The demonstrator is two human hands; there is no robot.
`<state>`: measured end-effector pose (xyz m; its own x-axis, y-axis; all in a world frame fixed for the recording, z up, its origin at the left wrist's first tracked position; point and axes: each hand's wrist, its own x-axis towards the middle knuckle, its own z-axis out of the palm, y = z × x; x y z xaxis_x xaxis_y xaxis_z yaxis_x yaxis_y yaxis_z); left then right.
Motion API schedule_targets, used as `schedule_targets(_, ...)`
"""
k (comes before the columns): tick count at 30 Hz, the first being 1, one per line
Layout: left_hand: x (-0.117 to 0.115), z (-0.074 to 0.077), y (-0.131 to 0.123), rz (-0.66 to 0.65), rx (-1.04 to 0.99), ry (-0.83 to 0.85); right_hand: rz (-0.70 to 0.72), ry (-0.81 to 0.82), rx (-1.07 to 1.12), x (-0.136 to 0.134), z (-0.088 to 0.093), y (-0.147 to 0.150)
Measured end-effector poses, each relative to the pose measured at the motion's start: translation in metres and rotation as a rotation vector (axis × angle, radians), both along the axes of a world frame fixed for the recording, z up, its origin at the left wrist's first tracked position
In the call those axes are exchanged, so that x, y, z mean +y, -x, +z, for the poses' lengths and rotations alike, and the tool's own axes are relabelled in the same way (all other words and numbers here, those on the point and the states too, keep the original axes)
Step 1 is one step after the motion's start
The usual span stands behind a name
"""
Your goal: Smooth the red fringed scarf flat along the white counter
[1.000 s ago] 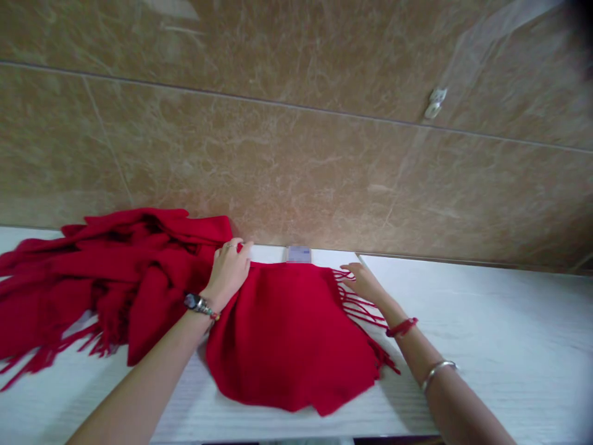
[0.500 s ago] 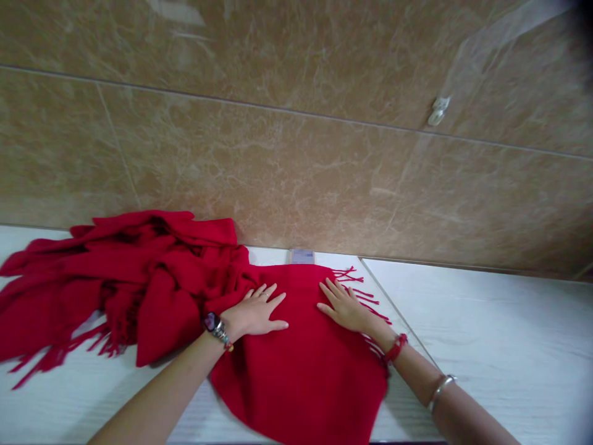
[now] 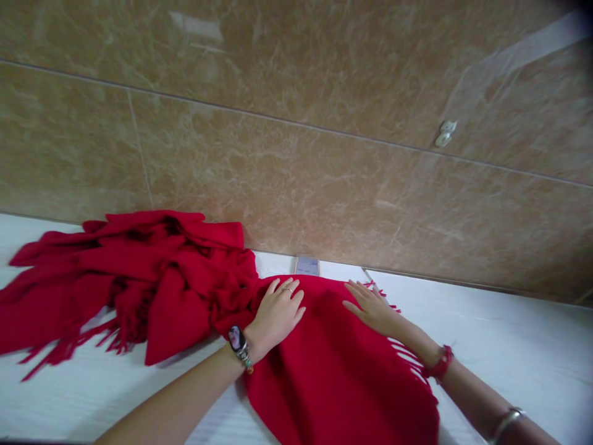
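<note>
A red scarf [image 3: 333, 358] with a fringed right end lies spread over the white surface, its near part reaching past the bottom of the picture. My left hand [image 3: 275, 315] rests palm down on its left side, fingers extended and slightly curved. On the right, near the fringe, my right hand [image 3: 373, 306] lies on the cloth with fingers stretched and the thumb apart. Neither hand grips anything. To the left, a heap of crumpled red cloth [image 3: 180, 266] with fringes meets the spread part; whether it is one piece cannot be told.
The white tabletop [image 3: 509, 346] runs along a brown marbled tile wall [image 3: 278, 173]. A small phone-like device [image 3: 307, 266] stands at the wall behind the scarf. A small pale hook [image 3: 445, 134] is fixed to the wall at right.
Both hands have shifted right, the right one further. The spread scarf's near right corner now lies further right. The view has tilted slightly, and the heap looks unchanged.
</note>
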<state>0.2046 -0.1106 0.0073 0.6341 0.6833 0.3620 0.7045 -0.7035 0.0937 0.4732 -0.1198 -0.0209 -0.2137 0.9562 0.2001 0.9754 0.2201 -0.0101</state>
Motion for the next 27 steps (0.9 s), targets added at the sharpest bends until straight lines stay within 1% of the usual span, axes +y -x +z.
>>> schedule_targets(2,0.007,-0.005,0.004,0.012,0.045,0.101,-0.048,-0.022,0.043,0.012,-0.004,0.011)
schedule_targets(4,0.011,-0.009,0.009,0.08,0.103,0.257,-0.123,0.028,0.047,0.022,-0.013,0.02)
schedule_targets(6,0.014,-0.01,0.014,0.136,0.139,0.371,-0.177,0.063,0.02,0.03,-0.024,0.024)
schedule_targets(8,0.016,-0.009,0.018,0.146,0.148,0.431,-0.184,0.054,-0.003,0.036,-0.031,0.023)
schedule_targets(10,0.019,-0.009,0.021,0.14,0.139,0.456,-0.162,0.04,-0.009,0.041,-0.034,0.018)
schedule_targets(16,0.038,-0.017,0.028,0.072,0.127,0.432,-0.095,0.041,-0.012,0.049,-0.027,0.011)
schedule_targets(18,0.041,-0.016,0.03,0.074,0.127,0.432,-0.103,0.033,0.01,0.05,-0.025,0.011)
schedule_targets(20,0.04,-0.014,0.032,0.051,0.123,0.379,-0.135,-0.007,0.032,0.05,-0.023,0.011)
schedule_targets(21,0.039,-0.012,0.031,0.006,0.117,0.318,-0.162,-0.046,0.038,0.049,-0.022,0.011)
schedule_targets(24,0.032,-0.009,0.026,-0.199,0.09,0.128,-0.228,-0.159,0.059,0.038,-0.026,0.012)
schedule_targets(25,0.029,-0.009,0.024,-0.246,0.089,0.117,-0.225,-0.157,0.076,0.032,-0.029,0.012)
schedule_targets(27,0.024,-0.009,0.02,-0.252,0.118,0.191,-0.192,-0.094,0.116,0.017,-0.036,0.013)
